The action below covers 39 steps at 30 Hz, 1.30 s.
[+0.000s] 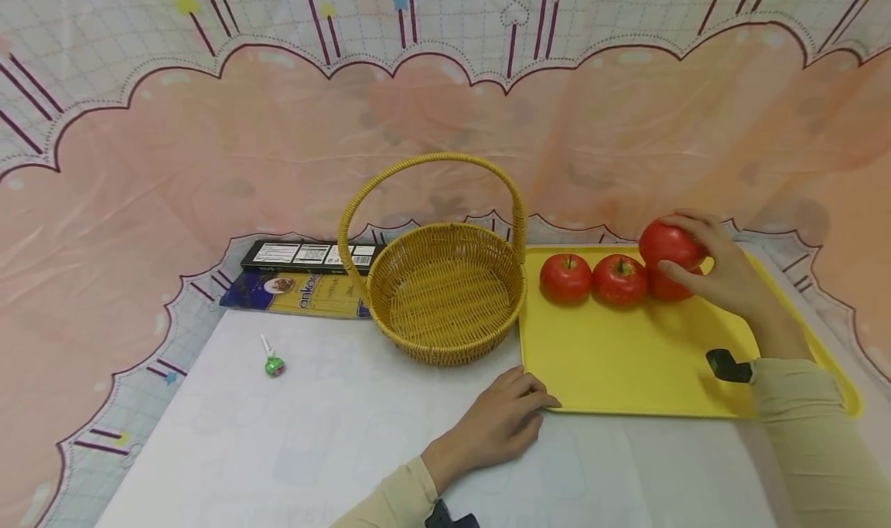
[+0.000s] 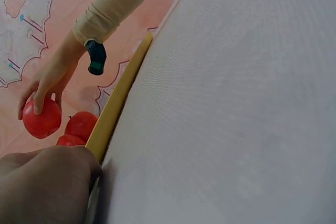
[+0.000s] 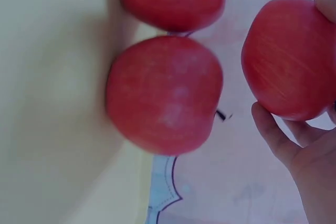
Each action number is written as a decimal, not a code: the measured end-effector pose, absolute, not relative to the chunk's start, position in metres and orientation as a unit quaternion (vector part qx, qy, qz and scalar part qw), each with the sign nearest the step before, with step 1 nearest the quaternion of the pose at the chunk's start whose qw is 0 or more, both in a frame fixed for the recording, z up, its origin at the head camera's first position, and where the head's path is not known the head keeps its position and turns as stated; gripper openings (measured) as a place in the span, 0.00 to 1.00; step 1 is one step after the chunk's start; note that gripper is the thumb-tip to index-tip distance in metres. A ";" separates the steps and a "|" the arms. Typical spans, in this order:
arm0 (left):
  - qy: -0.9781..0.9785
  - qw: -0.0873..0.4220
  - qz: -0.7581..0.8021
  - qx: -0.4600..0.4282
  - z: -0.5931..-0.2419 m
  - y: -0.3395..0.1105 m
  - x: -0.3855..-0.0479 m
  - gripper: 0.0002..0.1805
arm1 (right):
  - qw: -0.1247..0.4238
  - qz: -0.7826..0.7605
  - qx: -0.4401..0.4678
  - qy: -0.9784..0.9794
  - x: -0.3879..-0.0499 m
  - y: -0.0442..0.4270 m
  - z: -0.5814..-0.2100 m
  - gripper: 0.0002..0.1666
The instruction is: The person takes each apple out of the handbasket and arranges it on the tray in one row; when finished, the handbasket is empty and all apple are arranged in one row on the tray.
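Note:
My right hand [image 1: 720,273] holds a red apple [image 1: 670,243] between thumb and fingers, raised over the far part of the yellow tray [image 1: 626,366]. Below it, three more red apples sit in a row along the tray's far side: the left apple [image 1: 566,278], the middle apple [image 1: 619,281] and the right apple [image 1: 668,284], partly hidden by the held one. In the right wrist view the held apple [image 3: 289,59] is apart from the apple [image 3: 165,95] beside it. At the tray's near left corner, my left hand [image 1: 497,420] grips the rim with bent fingers.
A yellow wicker basket [image 1: 448,350] with a tall handle stands left of the tray. Beside it lie a black box [image 1: 306,256] and a blue and yellow packet [image 1: 292,292]. A green-wrapped lollipop [image 1: 274,366] lies at the left. A patterned cloth [image 1: 278,141] hangs behind.

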<state>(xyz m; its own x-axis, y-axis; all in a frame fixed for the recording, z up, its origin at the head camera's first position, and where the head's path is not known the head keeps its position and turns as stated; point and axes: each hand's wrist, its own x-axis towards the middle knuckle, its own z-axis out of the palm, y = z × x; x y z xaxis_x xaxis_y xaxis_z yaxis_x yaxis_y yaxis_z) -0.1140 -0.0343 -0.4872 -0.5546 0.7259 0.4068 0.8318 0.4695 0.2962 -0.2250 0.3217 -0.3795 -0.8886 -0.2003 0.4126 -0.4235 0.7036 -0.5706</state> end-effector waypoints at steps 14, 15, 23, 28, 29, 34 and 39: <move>-0.851 0.109 -0.234 -0.458 -0.485 -0.032 -0.113 0.14 | 0.151 0.330 0.177 -0.915 -0.225 0.347 -0.379 0.39; -0.851 0.107 -0.235 -0.457 -0.485 -0.032 -0.113 0.14 | 0.151 0.329 0.176 -0.916 -0.225 0.348 -0.378 0.39; -0.853 0.114 -0.230 -0.455 -0.486 -0.031 -0.115 0.14 | 0.165 0.319 0.174 -0.917 -0.226 0.360 -0.376 0.38; -0.853 0.116 -0.230 -0.454 -0.486 -0.032 -0.115 0.14 | 0.171 0.311 0.178 -0.918 -0.227 0.367 -0.379 0.39; -0.852 0.119 -0.228 -0.456 -0.486 -0.033 -0.115 0.14 | 0.167 0.312 0.177 -0.918 -0.226 0.368 -0.380 0.39; -0.850 0.127 -0.225 -0.459 -0.487 -0.033 -0.115 0.14 | 0.149 0.313 0.168 -0.923 -0.226 0.375 -0.382 0.39; -0.851 0.115 -0.239 -0.454 -0.487 -0.033 -0.114 0.14 | 0.152 0.297 0.170 -0.927 -0.226 0.382 -0.383 0.39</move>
